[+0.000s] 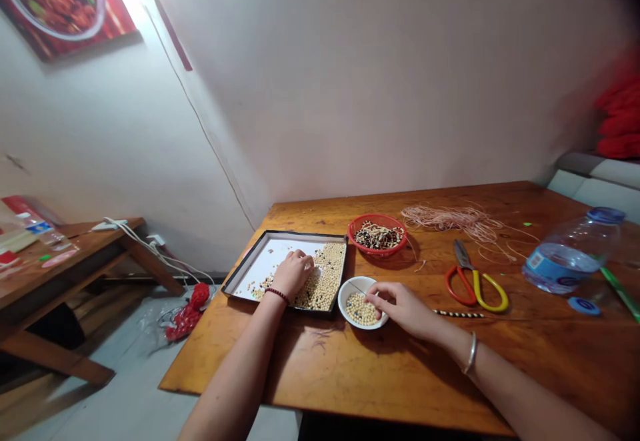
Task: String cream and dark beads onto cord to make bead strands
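My left hand (294, 275) is down in a black-edged tray (260, 252), its fingers bent and bunched among the loose beads (327, 281). Whatever its fingertips hold is hidden. Most of these beads are cream, with some dark ones mixed in. A white bowl (344, 304) of cream and dark beads stands just right of the tray. Over its rim, my right hand (400, 307) pinches a thin needle (356, 288) that slants across the bowl. A strand of black and cream beads (460, 313) lies on the table behind that wrist.
Behind the bowl is a red basket (379, 251) with beaded strands. Pale cord (453, 219) lies in a loose heap to its right. Scissors (473, 281) with red and yellow handles, a large water bottle (570, 254) and a blue cap (584, 305) are on the right.
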The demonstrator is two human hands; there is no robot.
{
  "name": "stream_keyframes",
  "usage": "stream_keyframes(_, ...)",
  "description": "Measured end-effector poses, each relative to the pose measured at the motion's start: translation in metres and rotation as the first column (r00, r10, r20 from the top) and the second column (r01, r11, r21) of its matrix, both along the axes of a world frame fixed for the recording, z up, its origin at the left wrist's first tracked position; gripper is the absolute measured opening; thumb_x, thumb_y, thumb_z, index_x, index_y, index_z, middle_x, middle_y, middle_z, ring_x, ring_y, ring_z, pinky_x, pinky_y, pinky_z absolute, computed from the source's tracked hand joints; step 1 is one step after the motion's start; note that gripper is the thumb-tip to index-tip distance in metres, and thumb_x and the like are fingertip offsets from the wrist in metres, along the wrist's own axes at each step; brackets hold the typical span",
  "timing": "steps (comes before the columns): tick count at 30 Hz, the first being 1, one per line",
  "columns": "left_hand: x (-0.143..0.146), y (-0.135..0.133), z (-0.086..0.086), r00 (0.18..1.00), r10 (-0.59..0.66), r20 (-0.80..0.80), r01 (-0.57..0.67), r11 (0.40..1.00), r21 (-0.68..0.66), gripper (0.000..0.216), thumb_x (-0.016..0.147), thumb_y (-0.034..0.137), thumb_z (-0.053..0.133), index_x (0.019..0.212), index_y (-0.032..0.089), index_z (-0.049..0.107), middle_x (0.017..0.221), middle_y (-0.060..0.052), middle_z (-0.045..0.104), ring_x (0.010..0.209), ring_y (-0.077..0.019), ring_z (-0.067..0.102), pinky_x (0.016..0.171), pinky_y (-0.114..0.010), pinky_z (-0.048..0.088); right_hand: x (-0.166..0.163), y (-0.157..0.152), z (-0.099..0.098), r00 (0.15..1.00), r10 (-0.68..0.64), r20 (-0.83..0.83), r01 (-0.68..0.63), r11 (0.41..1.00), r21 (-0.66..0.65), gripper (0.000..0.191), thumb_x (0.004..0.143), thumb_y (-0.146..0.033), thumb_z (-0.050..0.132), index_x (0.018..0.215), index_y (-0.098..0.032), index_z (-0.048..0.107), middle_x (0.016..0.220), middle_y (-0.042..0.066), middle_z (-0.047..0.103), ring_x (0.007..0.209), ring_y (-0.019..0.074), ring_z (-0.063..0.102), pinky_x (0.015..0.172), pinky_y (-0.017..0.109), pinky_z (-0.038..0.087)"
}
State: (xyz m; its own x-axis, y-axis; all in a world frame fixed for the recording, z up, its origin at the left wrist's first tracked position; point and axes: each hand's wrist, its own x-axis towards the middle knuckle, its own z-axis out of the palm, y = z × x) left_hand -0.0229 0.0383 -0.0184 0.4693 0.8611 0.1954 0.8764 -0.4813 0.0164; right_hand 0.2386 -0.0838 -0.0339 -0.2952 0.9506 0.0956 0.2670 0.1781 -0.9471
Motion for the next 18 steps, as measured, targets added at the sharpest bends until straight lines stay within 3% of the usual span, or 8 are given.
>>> stream_keyframes(18,0.0049,-0.0051,0.0027,0.992,0.123,0.002,-0.123,0.991,-0.05,0.024,0.085,0.028,0.049,0.085,0.015,0.068,0.097,-0.011,0.062,0.099,-0.0236,0.054,0.082,-0.03,0.043,0.0048,0.0019,0.0018,0.999,0.024,-0.039,-0.025,1.0,-0.008,0.036,0.087,-0.047,0.052,0.088,-0.013,0.063,0.068,0.006,0.066,0.065,0.0175,0.062,0.062,0.026,0.047)
